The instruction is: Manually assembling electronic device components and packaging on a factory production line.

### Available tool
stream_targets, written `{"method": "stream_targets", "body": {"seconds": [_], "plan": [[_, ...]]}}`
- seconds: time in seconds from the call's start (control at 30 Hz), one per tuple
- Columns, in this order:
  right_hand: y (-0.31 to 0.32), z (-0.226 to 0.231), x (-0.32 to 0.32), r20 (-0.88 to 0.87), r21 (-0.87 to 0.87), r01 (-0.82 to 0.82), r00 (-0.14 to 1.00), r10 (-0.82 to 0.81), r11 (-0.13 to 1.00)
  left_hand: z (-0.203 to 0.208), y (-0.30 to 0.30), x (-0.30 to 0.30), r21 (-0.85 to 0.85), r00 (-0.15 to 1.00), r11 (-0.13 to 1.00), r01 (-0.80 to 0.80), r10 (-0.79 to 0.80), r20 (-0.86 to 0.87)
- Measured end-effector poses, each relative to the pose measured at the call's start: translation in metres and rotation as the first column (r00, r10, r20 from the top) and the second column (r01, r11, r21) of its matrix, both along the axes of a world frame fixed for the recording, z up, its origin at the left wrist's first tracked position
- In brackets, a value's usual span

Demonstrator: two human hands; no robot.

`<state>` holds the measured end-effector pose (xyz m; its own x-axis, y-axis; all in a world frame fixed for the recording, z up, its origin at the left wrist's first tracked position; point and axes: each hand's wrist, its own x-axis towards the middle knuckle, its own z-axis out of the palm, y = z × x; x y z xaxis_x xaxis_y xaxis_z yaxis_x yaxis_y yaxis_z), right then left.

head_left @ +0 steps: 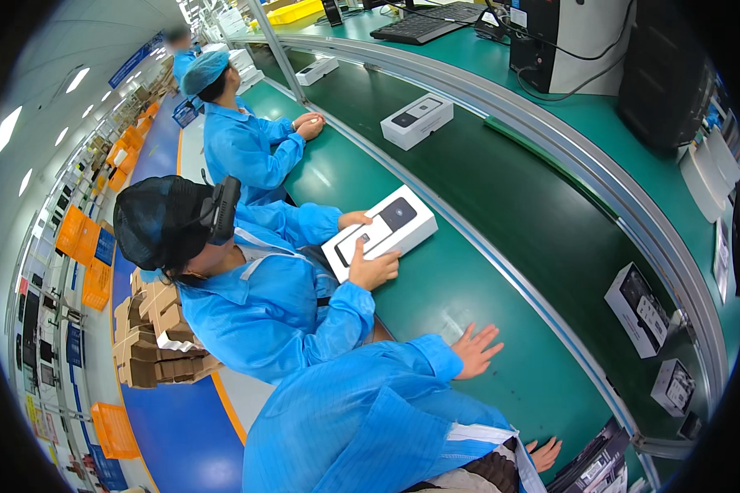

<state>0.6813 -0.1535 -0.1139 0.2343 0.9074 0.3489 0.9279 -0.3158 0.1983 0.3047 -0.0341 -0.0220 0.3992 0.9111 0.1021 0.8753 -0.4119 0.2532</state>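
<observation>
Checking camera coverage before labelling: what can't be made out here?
- Head view: right grip, wrist hidden by the blue gown.
- Head view: stacked items, cut off by the lower edge.
- Head view: co-worker's white box, inside hidden by its walls.
- Head view: farthest worker's head, blurred.

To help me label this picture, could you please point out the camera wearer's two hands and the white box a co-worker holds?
Left hand [474,353], head view: middle of hand.
Right hand [543,455], head view: middle of hand.
White box [380,233], head view: top face.

Right hand [545,454] — partly hidden
</observation>
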Motion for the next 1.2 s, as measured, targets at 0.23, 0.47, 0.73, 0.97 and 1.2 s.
{"method": "stream_targets", "body": {"seconds": [0.23,0.47,0.73,0.97,1.2], "plan": [[-0.004,-0.005,0.005,0.051,-0.075,0.088,0.995,-0.084,0.993,0.012,-0.002,0.001,-0.074,0.998,0.997,0.032,-0.036,-0.055],[-0.008,-0.007,0.016,0.081,0.044,0.003,0.997,-0.006,0.999,0.006,-0.006,0.015,-0.042,1.000,0.999,0.006,-0.006,0.003],[-0.015,0.021,0.006,0.050,0.154,-0.129,0.991,0.123,0.980,-0.001,-0.015,0.025,-0.003,1.000,1.000,-0.011,0.011,0.018],[-0.021,0.049,0.005,-0.224,-0.176,0.012,0.973,-0.052,0.984,-0.004,-0.018,0.044,-0.001,1.000,1.000,0.003,-0.003,0.025],[-0.022,0.045,0.024,-0.275,-0.021,-0.068,0.959,0.060,0.997,-0.003,-0.020,0.056,0.018,0.999,1.000,0.010,-0.010,0.033]]}}
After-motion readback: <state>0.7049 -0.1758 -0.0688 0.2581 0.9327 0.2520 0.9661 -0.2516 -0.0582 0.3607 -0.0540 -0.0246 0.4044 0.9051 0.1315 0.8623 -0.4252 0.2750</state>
